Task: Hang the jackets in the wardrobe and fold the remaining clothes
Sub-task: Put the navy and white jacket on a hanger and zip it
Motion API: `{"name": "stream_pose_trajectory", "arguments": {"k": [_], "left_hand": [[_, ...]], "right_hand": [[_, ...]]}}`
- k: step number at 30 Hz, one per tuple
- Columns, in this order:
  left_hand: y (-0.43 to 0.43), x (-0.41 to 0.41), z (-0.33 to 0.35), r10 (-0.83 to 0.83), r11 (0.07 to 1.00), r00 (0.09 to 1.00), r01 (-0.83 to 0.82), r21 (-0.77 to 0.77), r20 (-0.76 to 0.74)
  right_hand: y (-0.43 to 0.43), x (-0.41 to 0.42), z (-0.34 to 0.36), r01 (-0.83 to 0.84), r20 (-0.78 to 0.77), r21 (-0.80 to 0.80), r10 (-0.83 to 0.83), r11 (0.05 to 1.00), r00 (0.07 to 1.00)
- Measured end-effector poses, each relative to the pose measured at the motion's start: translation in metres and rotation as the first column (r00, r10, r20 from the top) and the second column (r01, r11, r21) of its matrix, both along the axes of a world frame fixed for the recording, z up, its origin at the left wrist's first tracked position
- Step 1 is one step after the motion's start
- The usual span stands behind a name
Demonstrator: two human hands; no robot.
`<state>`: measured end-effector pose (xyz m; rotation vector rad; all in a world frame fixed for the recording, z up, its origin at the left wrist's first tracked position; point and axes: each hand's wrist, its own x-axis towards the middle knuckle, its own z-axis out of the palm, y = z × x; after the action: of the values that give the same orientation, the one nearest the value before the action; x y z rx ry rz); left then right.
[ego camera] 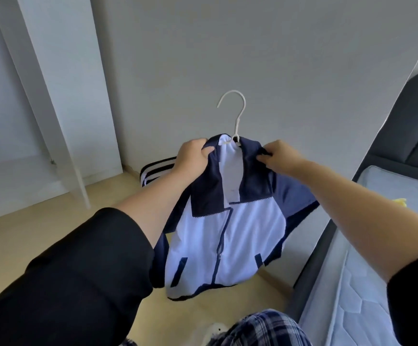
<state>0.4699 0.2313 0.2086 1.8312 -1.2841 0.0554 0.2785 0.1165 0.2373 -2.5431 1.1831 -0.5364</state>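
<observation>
A navy and white zip jacket (230, 228) hangs in the air in front of me on a white hanger (237, 113), whose hook sticks up above the collar. My left hand (194, 156) grips the jacket's left shoulder near the collar. My right hand (276, 154) pinches the right shoulder. The zip is closed up to the chest and the navy collar lies open. The white wardrobe (40, 101) stands open at the left, its door edge facing me.
A black-and-white striped garment (153, 171) lies on the floor by the wall behind the jacket. A bed with a grey frame and pale mattress (367, 245) runs along the right, a yellow item (400, 202) on it. The floor is light wood.
</observation>
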Motion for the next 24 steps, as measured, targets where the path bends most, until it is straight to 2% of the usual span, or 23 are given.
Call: {"name": "stream_pose_trajectory", "arguments": {"k": [3,4,6,9,10,12,13,15,16,17,18,20,21,22,23,24], "left_hand": [[0.001,-0.001,-0.004,0.169,0.984,0.949,-0.147,-0.099,0.267],[0.002,-0.004,-0.007,0.252,0.965,0.927,-0.218,-0.149,0.278],[0.004,-0.012,-0.012,0.322,0.944,0.924,-0.298,-0.141,0.208],[0.003,-0.017,-0.025,0.331,0.928,0.934,-0.348,0.132,0.137],[0.003,-0.014,-0.027,0.333,0.924,0.94,-0.341,0.172,0.079],[0.003,-0.007,-0.025,0.353,0.932,0.935,-0.348,0.105,-0.033],[0.003,-0.006,-0.025,0.36,0.932,0.932,-0.358,0.049,-0.041],[0.002,-0.016,-0.023,0.331,0.941,0.943,-0.328,-0.078,0.026],[0.0,-0.023,-0.025,0.28,0.959,0.955,-0.274,-0.071,0.099],[-0.002,-0.031,-0.03,0.206,0.976,0.959,-0.216,0.029,0.196],[-0.003,-0.039,-0.038,0.104,0.96,0.954,-0.17,0.224,0.28],[0.001,-0.041,-0.057,-0.097,0.755,0.941,-0.143,0.64,0.325],[0.005,-0.038,-0.062,-0.134,0.67,0.939,-0.151,0.727,0.318],[0.009,-0.033,-0.065,-0.147,0.66,0.945,-0.128,0.74,0.294],[0.012,-0.028,-0.066,-0.144,0.735,0.944,-0.098,0.671,0.295],[0.016,-0.023,-0.064,-0.106,0.859,0.934,-0.087,0.505,0.341]], "right_hand": [[-0.001,0.002,-0.009,0.15,0.189,-0.048,-0.138,0.988,0.972],[0.0,0.002,-0.01,0.207,0.238,-0.067,-0.186,0.976,0.953],[0.002,0.003,-0.006,0.259,0.311,-0.054,-0.23,0.964,0.922],[0.005,0.007,0.005,0.261,0.385,-0.03,-0.23,0.965,0.894],[0.008,0.008,0.01,0.269,0.408,-0.038,-0.231,0.963,0.884],[0.013,0.009,0.02,0.306,0.464,-0.066,-0.242,0.95,0.852],[0.015,0.011,0.024,0.33,0.5,-0.085,-0.246,0.94,0.83],[0.017,0.012,0.028,0.369,0.549,-0.136,-0.24,0.919,0.801],[0.018,0.014,0.028,0.365,0.544,-0.149,-0.232,0.919,0.806],[0.018,0.015,0.025,0.339,0.51,-0.151,-0.221,0.929,0.831],[0.019,0.016,0.02,0.309,0.452,-0.143,-0.216,0.94,0.866],[0.018,0.012,0.001,0.294,0.335,-0.124,-0.239,0.948,0.911],[0.017,0.008,-0.01,0.298,0.311,-0.113,-0.251,0.948,0.917],[0.015,0.003,-0.021,0.295,0.306,-0.097,-0.253,0.95,0.918],[0.013,-0.001,-0.029,0.283,0.309,-0.082,-0.245,0.956,0.919],[0.011,-0.005,-0.036,0.264,0.314,-0.071,-0.23,0.962,0.921]]}}
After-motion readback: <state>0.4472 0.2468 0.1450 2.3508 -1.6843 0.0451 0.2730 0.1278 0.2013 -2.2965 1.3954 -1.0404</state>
